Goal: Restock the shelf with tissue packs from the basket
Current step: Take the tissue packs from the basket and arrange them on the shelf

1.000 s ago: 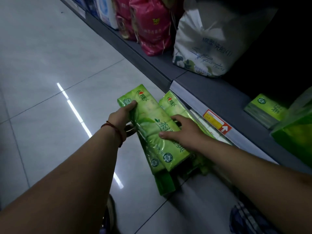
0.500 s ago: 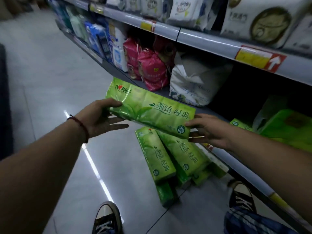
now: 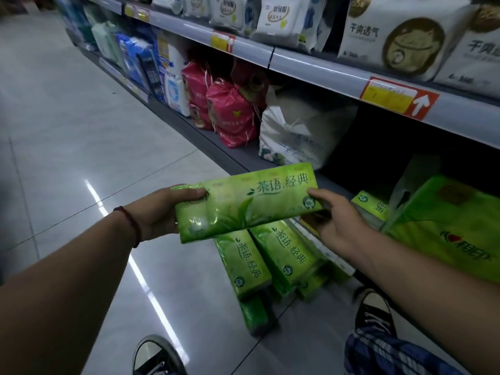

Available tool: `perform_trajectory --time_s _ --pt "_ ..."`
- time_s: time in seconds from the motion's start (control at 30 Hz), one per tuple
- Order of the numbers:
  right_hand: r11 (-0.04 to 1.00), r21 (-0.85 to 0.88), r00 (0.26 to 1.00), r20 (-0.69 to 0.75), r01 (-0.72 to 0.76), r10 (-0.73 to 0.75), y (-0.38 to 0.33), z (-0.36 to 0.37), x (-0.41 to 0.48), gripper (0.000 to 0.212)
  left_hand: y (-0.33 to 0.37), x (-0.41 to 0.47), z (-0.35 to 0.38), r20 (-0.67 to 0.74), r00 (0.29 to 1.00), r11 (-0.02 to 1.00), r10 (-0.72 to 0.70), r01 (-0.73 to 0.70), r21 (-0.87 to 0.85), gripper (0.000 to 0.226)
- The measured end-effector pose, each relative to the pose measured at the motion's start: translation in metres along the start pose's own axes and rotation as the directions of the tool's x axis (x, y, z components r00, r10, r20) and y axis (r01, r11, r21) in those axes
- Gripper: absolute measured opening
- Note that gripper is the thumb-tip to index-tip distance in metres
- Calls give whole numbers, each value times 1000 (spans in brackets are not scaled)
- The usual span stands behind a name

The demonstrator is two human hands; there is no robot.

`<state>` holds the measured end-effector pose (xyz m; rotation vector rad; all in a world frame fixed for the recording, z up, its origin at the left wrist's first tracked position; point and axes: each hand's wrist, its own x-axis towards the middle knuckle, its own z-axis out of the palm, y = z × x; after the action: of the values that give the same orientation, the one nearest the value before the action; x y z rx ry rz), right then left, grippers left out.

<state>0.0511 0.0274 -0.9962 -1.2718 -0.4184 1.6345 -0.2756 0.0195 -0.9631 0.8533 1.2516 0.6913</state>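
- First, grips the left end of a green tissue pack (image 3: pixel 243 204) with the left hand (image 3: pixel 159 212), thumb on top, fingers hidden under.
- Holds that pack flat, in front of the low shelf (image 3: pixel 232 155).
- Stands over more green packs (image 3: pixel 270 261) piled just under it.
- Pinches the pack's right end with the right hand (image 3: pixel 338 226), thumb on top, fingers curled below.
- Faces a big green bundle (image 3: pixel 446 234) on the shelf, far right.
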Motion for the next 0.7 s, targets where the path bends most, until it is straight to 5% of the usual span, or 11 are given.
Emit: perform_trajectory --time_s 0.17,0.3,0.43,0.57,0.7 --pt "997 0 995 55 -82 82 17 4 8 19 -12 13 2 64 996 996 -69 65 67 48" --pt "992 -112 998 -24 -55 53 24 -2 22 40 -26 19 1 120 955 942 -271 237 237 60" --pt "995 -90 999 -25 -30 28 24 -4 31 52 -28 28 8 194 936 951 -293 265 161 97" --pt "987 -135 994 66 -83 92 23 -4 29 67 -23 36 20 273 929 967 -251 231 103 86" --pt "957 -241 967 156 -161 202 32 -3 25 44 -20 50 37 253 939 972 -234 219 84 102"
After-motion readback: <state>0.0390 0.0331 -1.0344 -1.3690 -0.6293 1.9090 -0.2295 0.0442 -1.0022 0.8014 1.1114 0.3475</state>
